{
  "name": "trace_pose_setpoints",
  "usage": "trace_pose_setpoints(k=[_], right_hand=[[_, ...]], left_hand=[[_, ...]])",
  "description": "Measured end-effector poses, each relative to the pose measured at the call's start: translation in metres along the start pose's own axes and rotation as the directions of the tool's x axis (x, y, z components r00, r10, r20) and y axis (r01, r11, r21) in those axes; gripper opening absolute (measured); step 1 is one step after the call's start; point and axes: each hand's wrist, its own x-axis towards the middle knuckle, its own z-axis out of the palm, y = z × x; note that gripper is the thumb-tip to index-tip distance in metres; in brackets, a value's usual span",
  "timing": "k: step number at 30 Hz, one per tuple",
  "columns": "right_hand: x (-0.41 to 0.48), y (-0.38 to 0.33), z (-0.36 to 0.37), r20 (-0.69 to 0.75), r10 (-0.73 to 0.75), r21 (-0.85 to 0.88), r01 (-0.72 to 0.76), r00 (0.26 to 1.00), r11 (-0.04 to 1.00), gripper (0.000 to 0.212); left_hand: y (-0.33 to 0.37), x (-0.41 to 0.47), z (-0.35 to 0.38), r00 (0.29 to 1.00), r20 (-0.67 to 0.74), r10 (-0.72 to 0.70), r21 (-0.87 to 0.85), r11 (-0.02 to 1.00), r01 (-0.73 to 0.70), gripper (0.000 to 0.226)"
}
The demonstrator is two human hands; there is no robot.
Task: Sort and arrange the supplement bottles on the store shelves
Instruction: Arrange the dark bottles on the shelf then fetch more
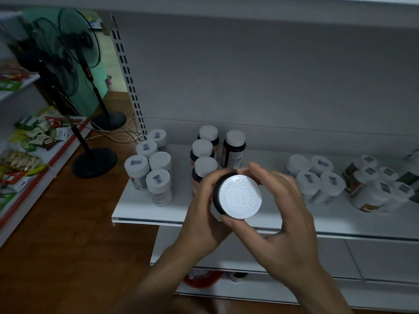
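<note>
Supplement bottle: dark, white-capped, held just in front of the dark-bottle cluster, over the shelf front.
Axis: we see the cap facing us, the base pointing down at the shelf.
Left hand: wraps the body, nearer the cluster.
Right hand: fingers and thumb curled round the cap.
Counts: we count four in the cluster; left white group, five; right white group, four.

It's dim and bluish where I stand. The cap catches the most light; bottles at three o'clock smear soft, and the shelf edge bows.
</note>
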Motion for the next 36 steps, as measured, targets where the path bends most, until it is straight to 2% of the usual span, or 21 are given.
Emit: trace_pose_setpoints(k=[2, 4, 7, 10, 13, 16, 18, 20, 24, 30, 33, 36], right_hand=[[-0.002, 0.004, 0.000, -0.029, 0.082, 0.080, -0.079, 0.996, 0.994, 0.065], [-0.002, 0.010, -0.001, -0.064, 0.276, 0.300, -0.245, 0.959, 0.922, 0.061], [-0.003, 0.028, -0.002, 0.020, 0.561, 0.593, -0.461, 0.828, 0.660, 0.055], [-0.005, 0.040, 0.005, 0.178, 0.712, 0.700, -0.596, 0.680, 0.394, 0.041], [-0.007, 0.040, 0.013, 0.356, 0.741, 0.749, -0.648, 0.570, 0.138, 0.031], [-0.009, 0.036, 0.019, 0.488, 0.687, 0.755, -0.655, 0.539, -0.023, 0.040], [-0.010, 0.034, 0.023, 0.550, 0.657, 0.760, -0.635, 0.515, -0.137, 0.039], [-0.011, 0.032, 0.026, 0.584, 0.631, 0.761, -0.615, 0.510, -0.207, 0.037], [-0.011, 0.033, 0.025, 0.586, 0.623, 0.768, -0.600, 0.517, -0.225, 0.036], [-0.010, 0.034, 0.022, 0.541, 0.641, 0.787, -0.597, 0.544, -0.157, 0.036], [-0.010, 0.042, 0.017, 0.415, 0.679, 0.807, -0.590, 0.606, 0.034, 0.038], [-0.012, 0.048, 0.012, 0.288, 0.673, 0.738, -0.606, 0.681, 0.296, 0.052]], left_hand=[[-0.009, -0.006, -0.002, 1.000, -0.016, -0.021, 0.052, 0.998, 0.022, 0.080], [-0.008, -0.009, -0.005, 0.997, -0.047, -0.059, 0.038, 0.997, 0.061, 0.080], [-0.007, -0.016, -0.010, 0.995, -0.099, -0.034, 0.013, 0.999, 0.036, 0.082], [-0.002, -0.016, -0.012, 0.993, -0.120, -0.012, -0.029, 1.000, 0.008, 0.084], [0.008, -0.013, -0.012, 0.992, -0.128, 0.010, -0.070, 0.997, -0.019, 0.086], [0.022, -0.006, -0.010, 0.993, -0.099, 0.057, -0.081, 0.995, -0.065, 0.087], [0.029, -0.003, -0.008, 0.991, -0.047, 0.122, -0.028, 0.992, -0.123, 0.087], [0.032, -0.001, -0.005, 0.987, 0.004, 0.163, 0.006, 0.987, -0.163, 0.090], [0.032, -0.001, -0.004, 0.982, 0.027, 0.185, 0.014, 0.983, -0.186, 0.090], [0.034, 0.001, -0.006, 0.985, 0.003, 0.174, -0.012, 0.985, -0.174, 0.082], [0.030, -0.001, -0.013, 0.998, -0.040, 0.054, -0.096, 0.994, -0.058, 0.083], [0.030, -0.001, -0.019, 0.979, -0.085, -0.183, -0.357, 0.923, 0.141, 0.071]])
